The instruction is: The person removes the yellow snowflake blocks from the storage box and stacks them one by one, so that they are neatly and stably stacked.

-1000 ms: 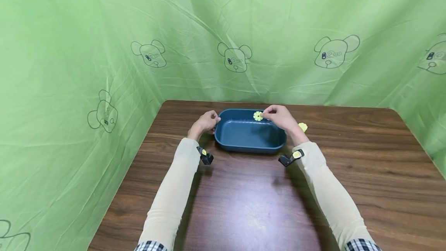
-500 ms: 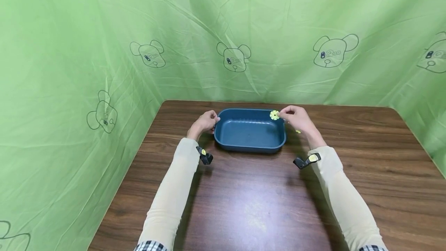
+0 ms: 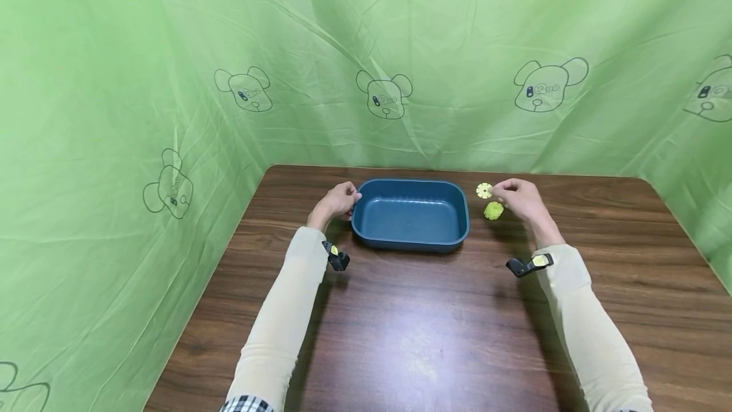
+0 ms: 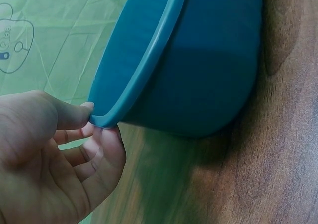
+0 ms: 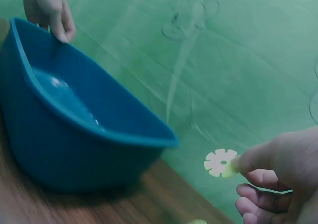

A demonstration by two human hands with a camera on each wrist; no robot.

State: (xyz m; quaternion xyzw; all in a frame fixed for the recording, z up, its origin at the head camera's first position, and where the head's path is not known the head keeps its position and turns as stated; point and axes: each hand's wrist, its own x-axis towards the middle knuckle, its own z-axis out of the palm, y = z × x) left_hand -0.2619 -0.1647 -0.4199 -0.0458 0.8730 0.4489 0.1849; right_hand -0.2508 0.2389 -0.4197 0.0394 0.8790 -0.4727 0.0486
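A blue rectangular basin (image 3: pixel 409 247) with rounded corners stands near the back of the table, and its inside looks bare. My left hand (image 3: pixel 336 201) pinches the rim at its left end; in the left wrist view the thumb lies over the rim and the fingers are below it. My right hand (image 3: pixel 521 199) is to the right of the basin. Between thumb and finger it pinches a thin yellow flower-shaped disc (image 5: pixel 218 163) with slots and a centre hole. Just below that disc in the head view, a second yellow-green scalloped piece (image 3: pixel 494 211) lies on the table.
The brown wood-grain table (image 3: pixel 412 310) ends at the back against a green curtain (image 3: pixel 320 30) printed with bear heads. More curtain hangs along the left side. Each wrist carries a small black camera mount (image 3: pixel 529 265).
My right hand has moved right with the yellow disc, from over the basin to beyond its right end. The scalloped piece on the table has come into fuller view. My left hand stays put.
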